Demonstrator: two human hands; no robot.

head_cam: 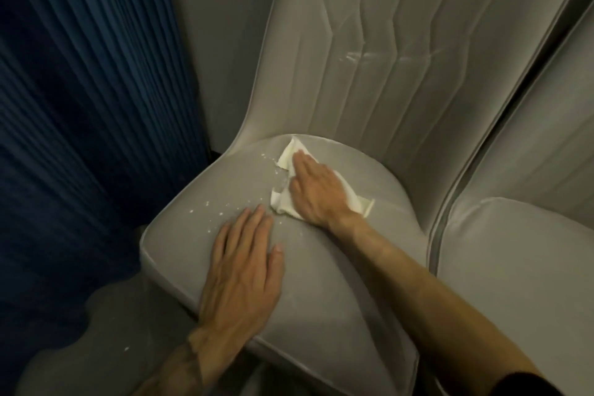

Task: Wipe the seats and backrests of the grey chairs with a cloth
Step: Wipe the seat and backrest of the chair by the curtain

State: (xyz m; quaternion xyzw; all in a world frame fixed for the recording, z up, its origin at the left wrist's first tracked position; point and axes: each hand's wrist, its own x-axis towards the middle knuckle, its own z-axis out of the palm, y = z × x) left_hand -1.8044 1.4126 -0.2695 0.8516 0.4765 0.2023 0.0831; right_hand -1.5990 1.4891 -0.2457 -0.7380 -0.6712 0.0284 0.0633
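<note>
White cloth (287,159) is lying toward twelve o'clock on the grey chair seat (180,235), right hand (316,194) pressing it with straight fingers; left hand (244,270) is resting flat at seven o'clock, apart, holding nothing.

Both forearms are bare, left hand (241,270) and right hand (316,193) bare too. There's a dark sleeve (527,384) high on the right arm and a dark marking (189,358) at the left wrist.

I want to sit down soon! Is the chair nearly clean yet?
Not yet. The right side of the seat looks speck-free. The right hand presses the white cloth on the seat now. White specks lie near the left hand, streaks mark the backrest, and the next chair waits.
</note>
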